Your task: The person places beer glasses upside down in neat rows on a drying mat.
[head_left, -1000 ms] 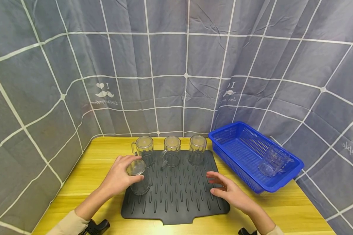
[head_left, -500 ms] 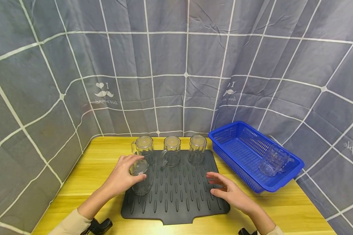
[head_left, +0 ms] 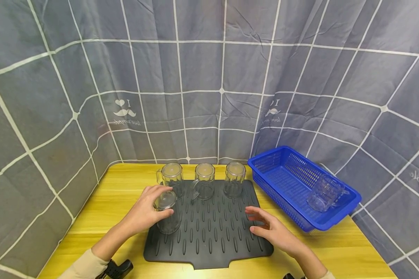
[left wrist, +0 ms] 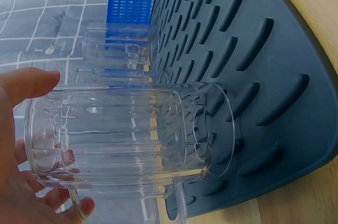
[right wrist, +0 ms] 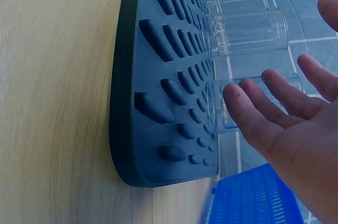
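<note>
My left hand [head_left: 144, 209] grips an upside-down glass mug [head_left: 169, 223] near its upturned base, thumb on the near side and fingers on the far side. The mug's mouth is down at the left part of the dark ribbed mat [head_left: 209, 232]; in the left wrist view the clear mug [left wrist: 127, 129] fills the middle. Along the mat's back edge stand three more upturned glass mugs: a left one [head_left: 172, 176], a middle one [head_left: 205, 182] and a right one [head_left: 235, 180]. Over the mat's right edge hovers my right hand [head_left: 272, 230], fingers loosely bent, holding nothing.
A blue perforated basket [head_left: 276, 193] sits at the right of the wooden table [head_left: 104, 201], with clear glassware [head_left: 322, 193] lying in its near end. Behind the table hangs a grey curtain [head_left: 202, 69] with white lines.
The left hand and the top of its mug have shifted slightly right, and the mug has come from a lean to more upright. The right hand has stayed in place.
</note>
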Motion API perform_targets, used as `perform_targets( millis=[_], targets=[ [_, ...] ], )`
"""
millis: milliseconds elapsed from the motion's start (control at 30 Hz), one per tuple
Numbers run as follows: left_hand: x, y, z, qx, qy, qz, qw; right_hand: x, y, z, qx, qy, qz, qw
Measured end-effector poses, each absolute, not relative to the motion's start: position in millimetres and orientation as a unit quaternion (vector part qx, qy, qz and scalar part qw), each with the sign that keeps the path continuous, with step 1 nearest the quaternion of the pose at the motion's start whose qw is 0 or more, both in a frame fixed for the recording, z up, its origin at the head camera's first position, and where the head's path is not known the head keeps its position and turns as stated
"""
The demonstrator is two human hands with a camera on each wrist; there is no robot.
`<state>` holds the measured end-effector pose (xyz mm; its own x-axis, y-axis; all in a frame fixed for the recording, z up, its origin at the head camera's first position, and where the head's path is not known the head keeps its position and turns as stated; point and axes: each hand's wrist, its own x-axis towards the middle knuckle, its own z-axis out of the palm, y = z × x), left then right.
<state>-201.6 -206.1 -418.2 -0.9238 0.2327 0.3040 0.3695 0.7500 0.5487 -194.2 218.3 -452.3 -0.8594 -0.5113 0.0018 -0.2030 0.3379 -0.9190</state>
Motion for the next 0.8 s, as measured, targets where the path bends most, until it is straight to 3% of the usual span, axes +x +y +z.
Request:
perform_targets(
  millis=[400,800],
  targets=[
    [-199.6,-205.3,-418.5,-0.162,-0.928,-0.318,0.105,-194.2,218.9,-453.9,-0.222,0.804,-0.532,0.144],
    [-195.5,-193.7,-413.9,-0.169,-0.911,-0.336,0.168,-195.1,220.7,-455.2,-0.222,0.804,-0.532,0.143]
  ],
)
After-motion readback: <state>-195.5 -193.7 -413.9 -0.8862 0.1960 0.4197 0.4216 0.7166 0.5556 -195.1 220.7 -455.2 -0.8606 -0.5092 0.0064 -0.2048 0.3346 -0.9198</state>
